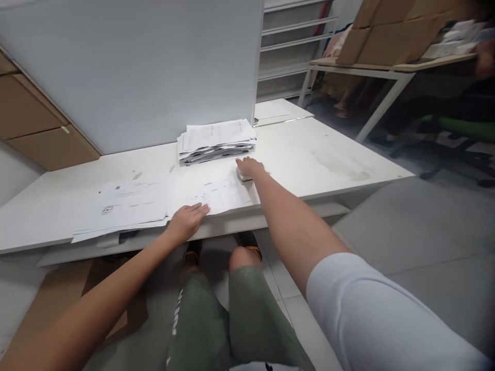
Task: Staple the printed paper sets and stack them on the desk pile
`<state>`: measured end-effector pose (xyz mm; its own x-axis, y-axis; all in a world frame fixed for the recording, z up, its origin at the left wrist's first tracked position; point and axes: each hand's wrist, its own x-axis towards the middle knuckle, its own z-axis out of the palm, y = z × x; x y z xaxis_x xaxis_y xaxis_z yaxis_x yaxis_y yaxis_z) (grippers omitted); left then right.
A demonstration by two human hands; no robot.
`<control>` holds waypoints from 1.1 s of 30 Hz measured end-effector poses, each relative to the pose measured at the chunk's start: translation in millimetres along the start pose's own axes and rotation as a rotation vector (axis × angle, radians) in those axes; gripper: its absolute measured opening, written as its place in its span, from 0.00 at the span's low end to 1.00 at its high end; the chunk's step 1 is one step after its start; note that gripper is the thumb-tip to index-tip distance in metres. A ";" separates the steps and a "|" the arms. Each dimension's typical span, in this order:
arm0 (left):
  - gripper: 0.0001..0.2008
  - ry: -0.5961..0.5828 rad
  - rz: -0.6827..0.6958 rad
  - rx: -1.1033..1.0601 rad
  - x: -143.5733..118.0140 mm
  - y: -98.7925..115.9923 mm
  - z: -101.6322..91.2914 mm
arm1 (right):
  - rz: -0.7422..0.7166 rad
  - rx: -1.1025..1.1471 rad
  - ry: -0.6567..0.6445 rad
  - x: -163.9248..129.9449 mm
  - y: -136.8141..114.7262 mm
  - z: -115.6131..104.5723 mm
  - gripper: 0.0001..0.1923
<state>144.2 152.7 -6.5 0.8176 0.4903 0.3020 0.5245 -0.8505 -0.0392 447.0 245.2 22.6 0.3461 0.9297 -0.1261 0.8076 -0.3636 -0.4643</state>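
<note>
My left hand [188,221] lies with its fingers stretched out on the near edge of a printed sheet of paper [222,196]. At the sheet's far right corner, my right hand [250,167] is closed over a small cream-coloured block with a dark lower edge [245,178]; the fingers hide most of it, so I cannot tell its kind. Left of my left hand is a spread of printed papers [131,206], some jutting past the desk's front edge. A thick, uneven stack of papers [218,135] stands behind my right hand.
The white desk [294,154] meets a tall pale panel [147,67] at the back. Cardboard [42,118] leans at the left, and a cardboard box [58,293] is below. To the right stand a shelf rack [288,51] and another table [398,67], with people partly visible there.
</note>
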 end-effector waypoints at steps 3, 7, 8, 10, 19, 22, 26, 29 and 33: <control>0.17 0.245 -0.236 0.012 4.0 -12.2 -12.4 | 0.010 0.065 0.087 -3.7 11.4 -6.6 0.31; 0.17 0.668 -0.761 -0.052 46.5 -44.8 -46.7 | -0.117 0.134 0.401 -18.7 24.1 -3.7 0.33; 0.17 0.750 -0.846 -0.090 63.0 -54.0 -56.5 | -0.182 0.094 0.452 -23.0 26.5 -0.8 0.32; 0.18 0.914 -0.901 -0.150 99.0 -71.0 -73.4 | -0.299 -0.020 0.475 -29.9 29.7 5.5 0.28; 0.20 0.515 -0.277 -0.012 233.1 -121.0 -35.0 | -0.408 -0.180 0.472 -34.0 25.2 21.0 0.23; 0.21 0.131 -0.367 0.039 250.1 -129.5 0.7 | -0.458 -0.171 0.516 -42.2 30.0 26.2 0.22; 0.28 -0.105 -0.470 0.070 244.0 -132.7 22.6 | -0.486 -0.124 0.551 -43.6 40.5 30.2 0.23; 0.28 -0.022 -0.551 0.071 198.8 -117.7 1.8 | -0.466 -0.093 0.548 -42.6 44.1 30.7 0.22; 0.31 -0.258 -0.660 -0.013 69.0 -86.9 -44.1 | -0.410 -0.100 0.517 -45.3 42.8 29.1 0.22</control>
<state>144.5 252.1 59.7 0.3607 0.9324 0.0235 0.9285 -0.3613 0.0863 452.0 189.2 -17.1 0.1661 0.8549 0.4916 0.9542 -0.0136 -0.2987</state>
